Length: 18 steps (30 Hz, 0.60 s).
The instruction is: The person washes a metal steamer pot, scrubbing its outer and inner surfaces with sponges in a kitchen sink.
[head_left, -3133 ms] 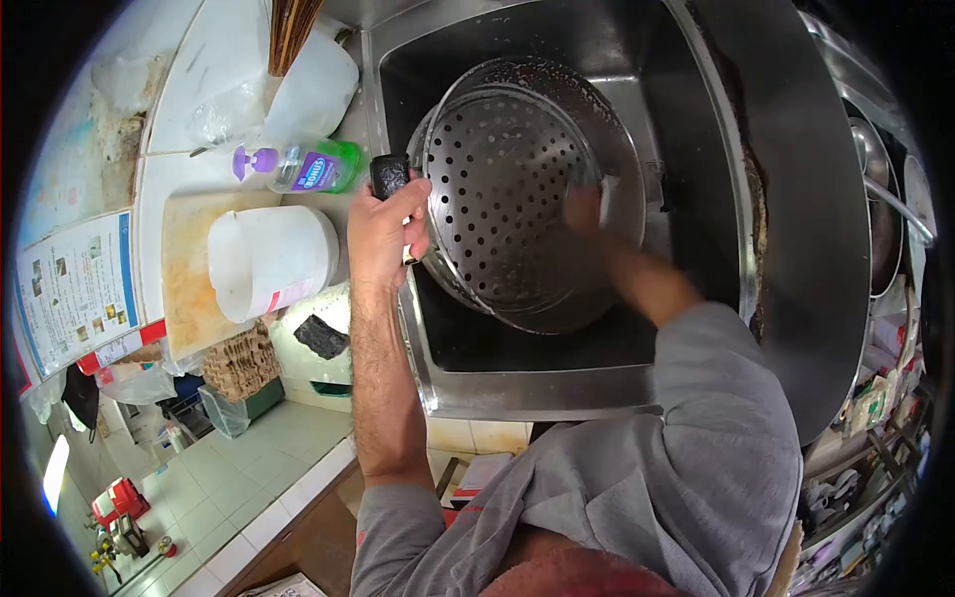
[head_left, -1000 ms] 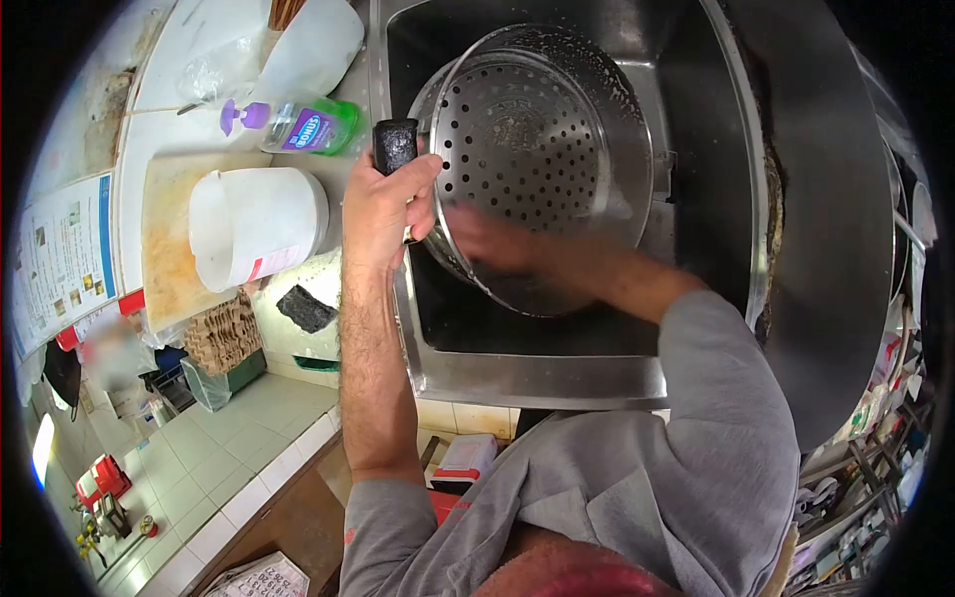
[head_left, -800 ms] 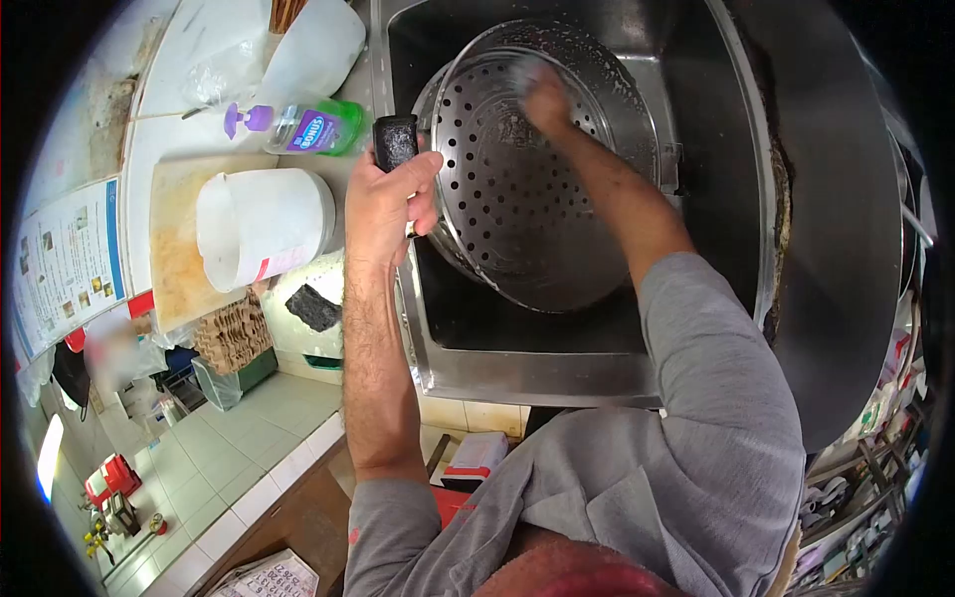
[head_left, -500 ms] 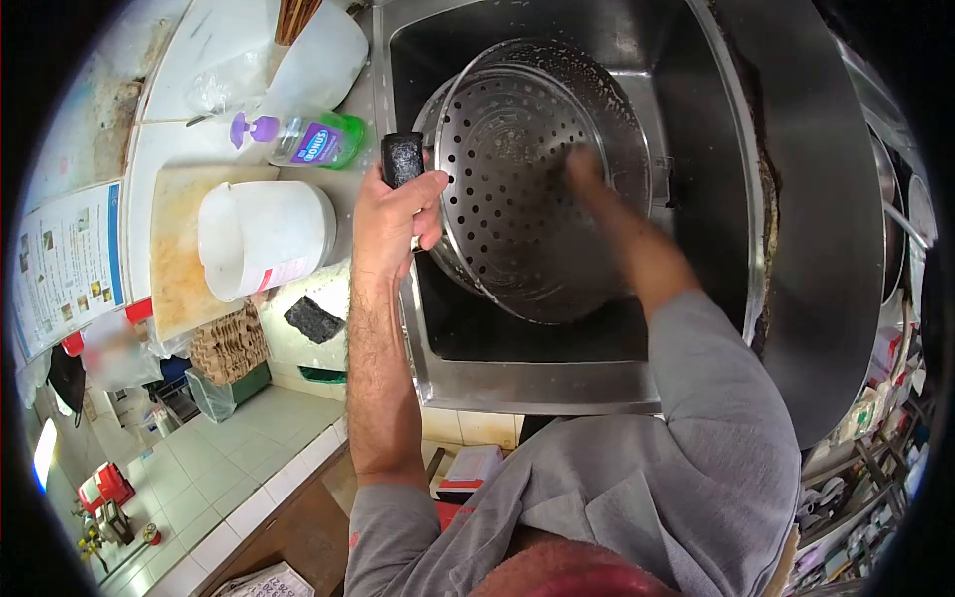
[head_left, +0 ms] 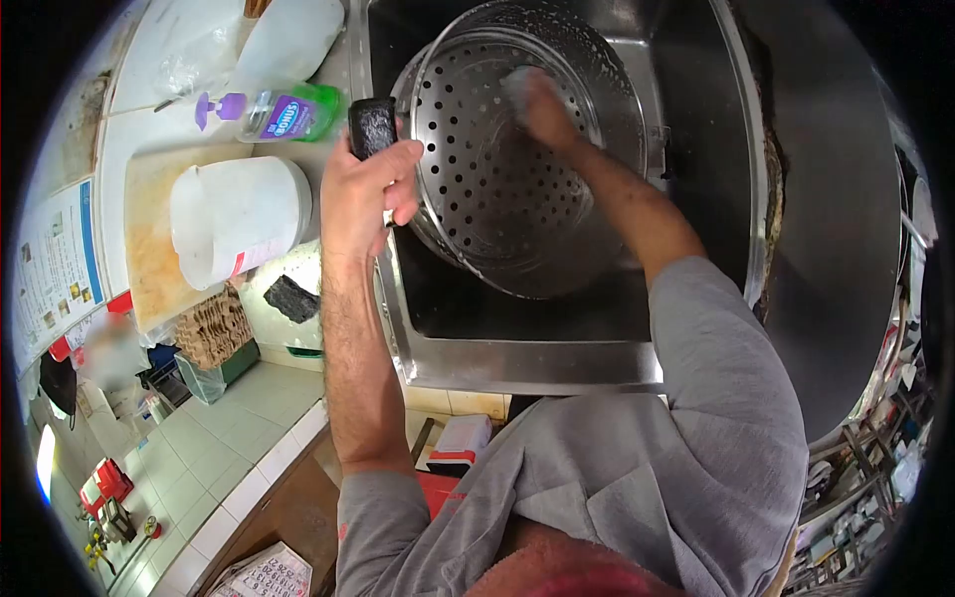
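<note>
"Where's the perforated metal pot (head_left: pixel 497 194)?"

"In the sink (head_left: pixel 537 363), nearer the left edge than the right. Its round wall stands clear of the near edge, with dark basin showing between."

"And the left hand (head_left: pixel 363 189)?"

"Closed around the black handle (head_left: pixel 373 127) at the pot's left rim, by the sink's left edge. The thumb points toward the rim and the handle's end sticks out past the fist."

"The right hand (head_left: pixel 542 109)?"

"Inside the pot, over the far part of its holed floor. It has a pale wad (head_left: pixel 515 88) gripped in its fingers, but with the blur I can't tell how tightly they curl, or whether the wad is a cloth or a sponge."

"What's on the counter (head_left: pixel 261 326)?"

"Along the sink's left edge, a Bonus pump bottle (head_left: pixel 293 114) of green liquid, then a white plastic tub (head_left: pixel 239 214) overlapping a stained board (head_left: pixel 149 239). A black pad (head_left: pixel 292 298) lies beside the left forearm, toward the counter's near edge."
</note>
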Each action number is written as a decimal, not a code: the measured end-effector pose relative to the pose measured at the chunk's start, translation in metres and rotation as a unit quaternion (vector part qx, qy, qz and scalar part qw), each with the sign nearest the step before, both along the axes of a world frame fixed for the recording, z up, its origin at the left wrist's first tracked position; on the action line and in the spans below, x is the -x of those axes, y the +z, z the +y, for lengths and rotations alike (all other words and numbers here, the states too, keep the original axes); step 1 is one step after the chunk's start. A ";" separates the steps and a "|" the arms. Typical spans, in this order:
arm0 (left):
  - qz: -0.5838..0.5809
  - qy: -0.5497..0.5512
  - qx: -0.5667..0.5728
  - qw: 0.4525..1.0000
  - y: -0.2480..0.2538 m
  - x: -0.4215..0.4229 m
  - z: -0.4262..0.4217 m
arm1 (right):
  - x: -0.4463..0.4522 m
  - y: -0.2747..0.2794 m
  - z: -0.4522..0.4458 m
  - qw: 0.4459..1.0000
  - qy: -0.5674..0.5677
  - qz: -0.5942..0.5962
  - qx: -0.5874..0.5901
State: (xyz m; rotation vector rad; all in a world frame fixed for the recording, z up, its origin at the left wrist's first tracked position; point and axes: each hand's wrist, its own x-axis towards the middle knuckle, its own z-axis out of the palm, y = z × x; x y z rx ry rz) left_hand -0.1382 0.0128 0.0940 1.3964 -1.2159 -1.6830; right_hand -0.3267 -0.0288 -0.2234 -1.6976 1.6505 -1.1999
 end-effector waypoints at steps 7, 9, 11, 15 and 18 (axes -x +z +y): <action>0.007 0.001 -0.005 1.000 -0.001 -0.001 0.003 | -0.079 0.004 0.161 0.770 -0.166 -0.417 -0.452; 0.025 -0.013 -0.004 1.000 -0.002 -0.002 0.002 | -0.136 0.052 0.154 0.903 -0.098 -0.211 -0.361; 0.022 0.000 -0.003 1.000 0.000 -0.001 0.005 | -0.152 0.123 0.124 0.960 -0.027 -0.192 -0.204; 0.025 -0.006 -0.005 1.000 -0.001 -0.001 0.005 | -0.123 0.103 0.123 0.980 0.188 -0.071 0.021; 0.023 -0.001 0.000 1.000 -0.001 -0.002 0.005 | -0.042 0.056 0.158 0.920 0.256 -0.105 -0.279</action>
